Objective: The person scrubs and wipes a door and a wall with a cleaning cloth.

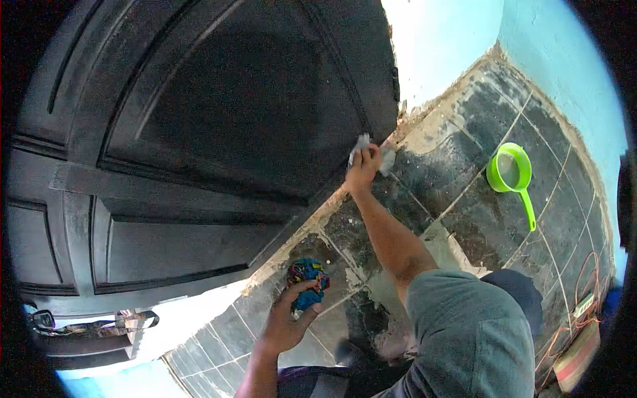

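Note:
My right hand [365, 169] reaches to the lower corner of a dark panelled door [239, 113]. Its fingers press a crumpled pale grey sheet [360, 144] against the door's surface, close to the edge by the wall. Whether the sheet is cloth or paper, I cannot tell. Lower in the view, my left hand [288, 322] grips a bunched multicoloured cloth [308, 282], mostly blue with red and yellow patches. That cloth is over the tiled floor [478, 192], apart from the door.
A bright green dipper [528, 174] holding pale liquid stands on the floor to the right. Farther right lies an orange cable [569, 326] with a power strip [584, 305]. Light blue walls [564, 46] bound the floor. Shelves [93, 341] show at lower left.

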`<state>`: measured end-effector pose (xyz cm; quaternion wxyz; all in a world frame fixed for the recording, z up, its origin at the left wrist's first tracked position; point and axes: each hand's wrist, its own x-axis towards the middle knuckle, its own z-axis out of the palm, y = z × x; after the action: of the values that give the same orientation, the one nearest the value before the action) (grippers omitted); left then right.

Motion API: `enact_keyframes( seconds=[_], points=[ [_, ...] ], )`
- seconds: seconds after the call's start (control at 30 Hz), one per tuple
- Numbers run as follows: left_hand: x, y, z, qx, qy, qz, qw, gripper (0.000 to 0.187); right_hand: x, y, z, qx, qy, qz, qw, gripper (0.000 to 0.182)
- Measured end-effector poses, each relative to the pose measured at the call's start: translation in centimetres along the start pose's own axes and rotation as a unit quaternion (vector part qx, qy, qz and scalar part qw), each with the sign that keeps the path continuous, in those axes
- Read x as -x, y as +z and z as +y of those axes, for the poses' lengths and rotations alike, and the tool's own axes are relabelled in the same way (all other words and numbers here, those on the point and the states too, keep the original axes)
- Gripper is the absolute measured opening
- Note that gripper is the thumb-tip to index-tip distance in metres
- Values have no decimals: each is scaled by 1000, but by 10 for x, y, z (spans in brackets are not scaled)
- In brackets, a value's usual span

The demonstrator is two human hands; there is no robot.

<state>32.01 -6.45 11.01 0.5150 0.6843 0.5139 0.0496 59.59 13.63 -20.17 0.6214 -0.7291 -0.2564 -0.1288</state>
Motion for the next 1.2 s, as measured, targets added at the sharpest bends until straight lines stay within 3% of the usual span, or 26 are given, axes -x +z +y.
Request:
enact_keyframes(
  seconds=[0.1, 0.13, 0.23, 0.27, 0.37, 0.5, 0.57, 0.6, 0.63, 0.7, 0.77, 0.87, 0.97, 1.03, 1.1, 1.2],
  points=[
    [-6, -1, -2, -48, 28, -14, 998, 48, -12, -14, -12, -166, 272, -151, 936, 22],
    [-7, 0, -1, -32, 25, -16, 999, 48, -14, -10, -19, -43, 139, -68, 987, 21],
    [-9, 2, -1, -4, 16, -23, 1000, 48, -46, -26, -48, -192, 36, -37, 980, 18],
    [-9, 3, -5, -8, 15, -26, 1000, 48, -60, -38, -70, -196, 42, -18, 980, 15],
    [-11, 1, -13, -14, 31, -23, 999, 47, -39, -26, -25, -89, 18, -28, 996, 13],
    [-16, 2, -20, -22, 52, -3, 998, 45, -9, -14, 21, -109, 223, -103, 963, 10],
    [-18, 0, -18, -16, 46, -10, 999, 45, -36, 5, 41, -280, 207, 25, 937, 20],
    [-16, 1, -17, -10, 37, -15, 999, 45, -81, -24, -2, -193, 174, 68, 963, 26],
    [-14, 2, -17, -5, 29, -21, 999, 45, -106, -21, -8, -167, 227, 100, 954, 35],
    [-10, 5, -15, 17, 7, -20, 1000, 45, -141, -12, -14, -176, 199, 98, 959, 40],
    [-15, 7, -10, 9, 5, -17, 1000, 45, -133, 17, -5, -51, 99, 177, 978, 37],
    [-23, 6, -6, -30, 9, -6, 999, 46, -90, 24, 17, -108, 310, 83, 941, 39],
    [-30, 8, -10, -23, 5, 5, 1000, 47, -78, 15, 3, -60, 554, 11, 830, 39],
    [-30, 10, -9, -12, -7, 11, 1000, 48, -90, 21, 9, -51, 387, 81, 917, 40],
    [-31, 8, -6, -8, -36, 4, 999, 49, -101, 25, 14, -33, 208, 140, 967, 40],
    [-24, 9, -11, 24, -61, 14, 998, 49, -114, 20, 14, -107, 196, 169, 960, 39]
  ],
)
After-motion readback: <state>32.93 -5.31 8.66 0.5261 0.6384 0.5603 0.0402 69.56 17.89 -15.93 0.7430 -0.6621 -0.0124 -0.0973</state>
